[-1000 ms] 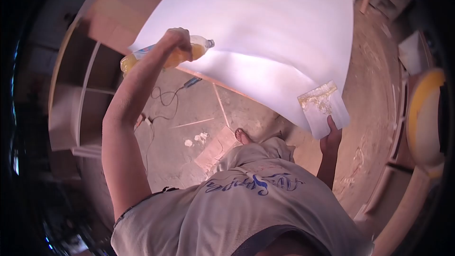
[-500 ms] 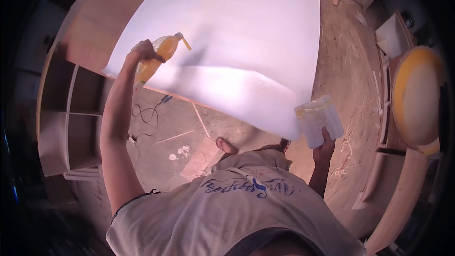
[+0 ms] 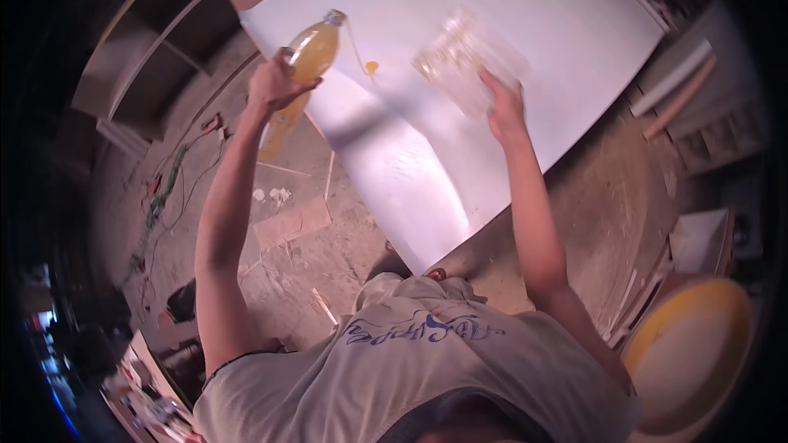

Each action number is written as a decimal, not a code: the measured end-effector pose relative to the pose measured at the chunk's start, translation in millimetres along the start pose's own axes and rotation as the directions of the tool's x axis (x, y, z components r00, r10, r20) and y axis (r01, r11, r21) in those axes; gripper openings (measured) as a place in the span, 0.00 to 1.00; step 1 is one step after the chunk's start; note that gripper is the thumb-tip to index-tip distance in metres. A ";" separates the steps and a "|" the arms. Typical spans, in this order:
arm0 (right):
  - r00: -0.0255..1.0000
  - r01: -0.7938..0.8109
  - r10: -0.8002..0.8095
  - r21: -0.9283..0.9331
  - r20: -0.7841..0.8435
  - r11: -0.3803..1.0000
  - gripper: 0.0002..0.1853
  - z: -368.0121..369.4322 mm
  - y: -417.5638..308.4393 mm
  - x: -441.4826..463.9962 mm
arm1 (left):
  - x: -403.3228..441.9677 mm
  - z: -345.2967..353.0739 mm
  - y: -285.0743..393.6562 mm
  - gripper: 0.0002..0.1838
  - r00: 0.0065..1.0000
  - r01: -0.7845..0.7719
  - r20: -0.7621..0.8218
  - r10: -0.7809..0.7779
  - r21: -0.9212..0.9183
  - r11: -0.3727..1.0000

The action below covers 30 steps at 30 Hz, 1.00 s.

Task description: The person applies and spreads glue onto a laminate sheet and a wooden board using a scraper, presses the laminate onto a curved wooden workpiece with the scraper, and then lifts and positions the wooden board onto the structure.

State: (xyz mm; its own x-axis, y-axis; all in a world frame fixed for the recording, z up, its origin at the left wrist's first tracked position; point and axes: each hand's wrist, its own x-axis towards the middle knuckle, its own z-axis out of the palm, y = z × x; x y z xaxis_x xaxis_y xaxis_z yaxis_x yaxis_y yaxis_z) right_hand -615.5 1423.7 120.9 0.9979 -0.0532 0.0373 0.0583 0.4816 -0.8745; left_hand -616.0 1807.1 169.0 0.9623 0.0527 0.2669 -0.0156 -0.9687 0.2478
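Observation:
My left hand [image 3: 279, 86] is wrapped round a clear bottle [image 3: 316, 51] of yellow liquid, tilted with its neck up and to the right. A thin yellow stream runs from the mouth down to a small yellow spot [image 3: 372, 67] on the large white sheet [image 3: 566, 41]. Over the middle of that sheet, my right hand [image 3: 502, 98] grips a flat, pale square piece [image 3: 464, 66], blurred by motion, with yellowish residue along its far-left part.
Open wooden shelving [image 3: 156, 57] stands at the upper left. Cables [image 3: 174, 176], wood strips and a flat board [image 3: 293, 223] lie on the floor. A round yellow-rimmed object [image 3: 689, 353] is at the lower right, with long pale pieces [image 3: 677, 82] at the upper right.
The bottle, first nearly level, now tilts with liquid pouring onto the sheet. My right hand has brought the square piece from the sheet's right edge to over its middle. The view has turned.

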 end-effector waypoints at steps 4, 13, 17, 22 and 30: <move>0.986 0.015 0.005 -0.123 0.164 0.992 0.24 98.4 47.4 116.1 | -5.1 -8.2 18.5 0.44 0.988 0.123 0.087 -0.126 0.044 0.991; 0.878 -0.001 0.060 -0.124 0.475 0.992 0.17 146.7 -8.7 218.6 | -61.0 25.7 -26.8 0.42 0.750 0.630 -0.200 -0.630 -0.074 0.773; 0.608 0.451 0.205 -0.547 0.767 0.706 0.14 182.5 -9.6 245.0 | -146.2 37.6 5.5 0.37 0.581 0.673 -0.421 -0.697 -0.233 0.702; 0.212 0.864 0.644 -0.449 0.735 0.227 0.20 172.5 83.4 255.9 | -242.4 47.6 64.5 0.34 0.414 0.747 -0.565 -0.714 -0.237 0.621; 0.147 0.947 0.634 -0.292 0.759 0.131 0.27 89.9 188.9 243.3 | -346.4 84.0 166.2 0.36 0.103 0.888 -0.541 -0.834 -0.327 0.322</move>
State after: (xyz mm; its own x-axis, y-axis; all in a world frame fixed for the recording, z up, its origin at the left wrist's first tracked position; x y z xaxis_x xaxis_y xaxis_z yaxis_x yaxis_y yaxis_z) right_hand -359.2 1580.4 8.3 0.2051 0.9618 -0.1815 0.9446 -0.2431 -0.2207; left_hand -929.2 1607.5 39.5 -0.0352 0.9451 0.3248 0.7610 -0.1853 0.6218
